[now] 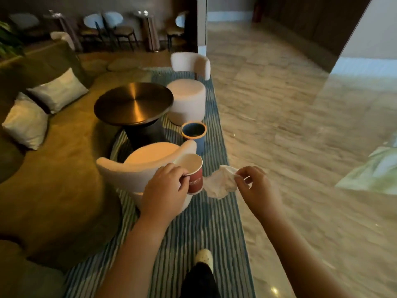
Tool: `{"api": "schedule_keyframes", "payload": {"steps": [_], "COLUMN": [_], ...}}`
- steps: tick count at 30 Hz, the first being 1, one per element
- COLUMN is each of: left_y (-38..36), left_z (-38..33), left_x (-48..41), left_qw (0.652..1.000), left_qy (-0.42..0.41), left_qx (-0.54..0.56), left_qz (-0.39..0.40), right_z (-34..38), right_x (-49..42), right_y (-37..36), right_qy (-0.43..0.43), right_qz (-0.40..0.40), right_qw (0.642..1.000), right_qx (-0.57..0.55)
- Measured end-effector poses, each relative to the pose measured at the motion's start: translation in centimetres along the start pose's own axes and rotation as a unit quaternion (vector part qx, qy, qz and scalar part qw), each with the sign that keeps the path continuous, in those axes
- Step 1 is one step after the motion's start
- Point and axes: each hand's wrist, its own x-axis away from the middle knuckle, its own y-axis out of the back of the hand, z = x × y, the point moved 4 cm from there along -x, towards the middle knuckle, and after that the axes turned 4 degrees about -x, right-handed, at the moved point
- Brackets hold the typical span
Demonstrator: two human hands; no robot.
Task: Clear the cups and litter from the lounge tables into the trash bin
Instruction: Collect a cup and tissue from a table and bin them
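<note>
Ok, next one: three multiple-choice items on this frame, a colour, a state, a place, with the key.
1. The cup in the left hand is: A red; B green; C blue.
2. The right hand: A hangs empty; B pinches a crumpled tissue; C grips the cup.
3. The trash bin stands: A on the striped rug beside the white stool; B on the white stool; C in the right hand.
Key: 1 A, its wall is red with pale lettering; 2 B, the tissue hangs from its pinch; 3 A, it sits on the rug next to the stool.
</note>
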Motion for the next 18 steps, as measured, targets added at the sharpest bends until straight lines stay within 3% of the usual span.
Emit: {"api": "schedule_keyframes", "payload": {"steps": [6,12,18], "left_y": [-6.3,-12.0,-20.1], "left_z": [2.1,2.3,5.9], "left_x": [-16.5,-29.1,-39.1], "left_qw": [1.000,0.999,0.996], "left_qy": [0.010,-0.008,0.038], "left_qx": [0.024,0.028,0.015], "left_qz": [-0.003,0.037,0.077], "right_z": [-0.6,-3.9,-10.4], "right_x": [-17.9,-30.1,-43.4], "right_y": [0.4,-0.3,-5.2], "right_qy": [-0.009,-0.033,-0.066], "right_qz": [-0.012,-0.036,0.040], "right_qw": [1.000,0.999,0.997], "right_qx": [0.010,-0.016,-0.027]}}
